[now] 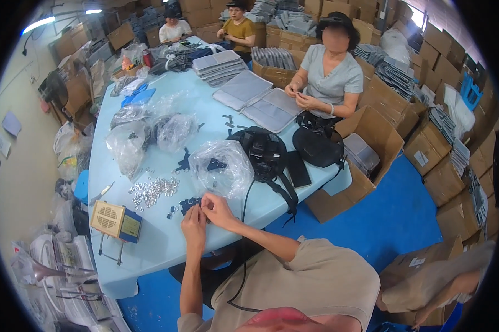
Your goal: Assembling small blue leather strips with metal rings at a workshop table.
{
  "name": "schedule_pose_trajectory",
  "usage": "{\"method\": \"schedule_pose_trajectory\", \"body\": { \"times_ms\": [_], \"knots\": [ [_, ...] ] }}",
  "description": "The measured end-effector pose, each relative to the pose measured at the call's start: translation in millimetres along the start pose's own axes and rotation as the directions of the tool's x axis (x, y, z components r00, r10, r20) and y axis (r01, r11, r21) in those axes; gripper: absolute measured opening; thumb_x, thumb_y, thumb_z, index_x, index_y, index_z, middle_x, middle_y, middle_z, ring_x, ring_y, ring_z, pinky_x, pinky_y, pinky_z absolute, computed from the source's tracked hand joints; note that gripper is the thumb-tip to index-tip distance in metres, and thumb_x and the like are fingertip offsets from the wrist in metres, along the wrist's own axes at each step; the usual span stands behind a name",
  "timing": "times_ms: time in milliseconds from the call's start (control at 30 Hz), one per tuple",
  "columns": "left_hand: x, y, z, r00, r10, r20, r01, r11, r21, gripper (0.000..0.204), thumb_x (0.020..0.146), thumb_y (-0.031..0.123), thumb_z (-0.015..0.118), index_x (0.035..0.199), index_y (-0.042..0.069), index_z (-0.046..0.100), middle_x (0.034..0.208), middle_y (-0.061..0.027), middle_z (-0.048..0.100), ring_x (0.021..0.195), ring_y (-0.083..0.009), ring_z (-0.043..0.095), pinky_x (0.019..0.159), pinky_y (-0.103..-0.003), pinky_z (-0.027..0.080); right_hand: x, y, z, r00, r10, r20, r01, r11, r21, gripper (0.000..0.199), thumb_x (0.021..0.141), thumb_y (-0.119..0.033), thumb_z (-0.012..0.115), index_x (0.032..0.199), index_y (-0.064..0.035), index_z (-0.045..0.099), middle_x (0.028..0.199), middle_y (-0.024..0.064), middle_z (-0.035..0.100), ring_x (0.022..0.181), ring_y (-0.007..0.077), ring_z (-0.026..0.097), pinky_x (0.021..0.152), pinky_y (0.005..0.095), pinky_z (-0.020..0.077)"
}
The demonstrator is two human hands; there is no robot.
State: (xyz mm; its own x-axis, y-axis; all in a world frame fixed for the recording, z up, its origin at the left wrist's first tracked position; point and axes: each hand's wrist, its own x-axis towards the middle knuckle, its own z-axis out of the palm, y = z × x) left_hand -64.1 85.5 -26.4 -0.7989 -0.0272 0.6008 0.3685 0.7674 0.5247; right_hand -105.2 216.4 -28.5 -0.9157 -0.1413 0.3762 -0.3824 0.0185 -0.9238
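Note:
My left hand (194,226) and my right hand (218,211) meet at the near edge of the light blue table (155,235). Their fingers are pinched together, fingertips almost touching. Whatever lies between them is too small and too covered to make out. Just beyond my fingers is a little heap of small black parts (189,204). Left of that heap, many small silvery metal rings (152,193) are spread loosely. A clear plastic bag (227,180) with some dark pieces in it lies beyond my right hand.
A beige and blue box-shaped device (109,218) on metal legs stands at the left edge. Black bags (259,148) lie to the right. Across the table a person (331,72) handles something small beside grey fabric panels (271,109). An open carton (386,138) adjoins the table's right side.

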Motion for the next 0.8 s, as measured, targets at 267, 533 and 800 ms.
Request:
{"method": "schedule_pose_trajectory", "body": {
  "times_ms": [267, 533, 800],
  "knots": [
    [-0.7, 16.3, -3.0, 0.996, -0.046, -0.079, 0.04, 0.996, -0.078, 0.025, 0.086, 0.001, 0.073, 0.111, -0.004, 0.072, 0.107, -0.021, 0.074, 0.09, -0.0384, 0.073, 0.077, -0.042, 0.059, -4.8, 2.2, -1.0, 0.998, 0.053, 0.028, -0.057, 0.984, 0.172, 0.01, 0.088, 0.009, 0.062, 0.089, -0.0008, 0.059, 0.08, 0.0016, 0.063, 0.074, 0.0067, 0.06, 0.064, 0.0246, 0.0497],
    [-8.1, 15.6, -24.9, 0.982, -0.13, -0.136, 0.108, 0.981, -0.159, 0.026, 0.088, -0.002, 0.073, 0.114, -0.002, 0.072, 0.107, -0.0213, 0.073, 0.091, -0.0378, 0.073, 0.078, -0.04, 0.06, -3.0, -28.3, 3.5, 0.995, 0.083, 0.045, -0.089, 0.986, 0.138, 0.011, 0.092, 0.002, 0.07, 0.1, 0.0031, 0.062, 0.084, 0.0051, 0.069, 0.081, 0.0083, 0.068, 0.069, 0.0255, 0.0557],
    [-6.0, 49.3, -54.5, 0.938, -0.29, -0.191, 0.247, 0.944, -0.219, 0.017, 0.092, -0.001, 0.071, 0.109, -0.004, 0.074, 0.104, -0.0172, 0.076, 0.084, -0.0228, 0.075, 0.075, -0.031, 0.06, -12.5, -66.6, 10.3, 0.995, 0.063, 0.083, -0.078, 0.979, 0.19, 0.013, 0.09, 0.003, 0.074, 0.101, 0.0022, 0.066, 0.093, 0.0063, 0.071, 0.086, 0.0086, 0.068, 0.078, 0.0244, 0.0559]
  ]
}}
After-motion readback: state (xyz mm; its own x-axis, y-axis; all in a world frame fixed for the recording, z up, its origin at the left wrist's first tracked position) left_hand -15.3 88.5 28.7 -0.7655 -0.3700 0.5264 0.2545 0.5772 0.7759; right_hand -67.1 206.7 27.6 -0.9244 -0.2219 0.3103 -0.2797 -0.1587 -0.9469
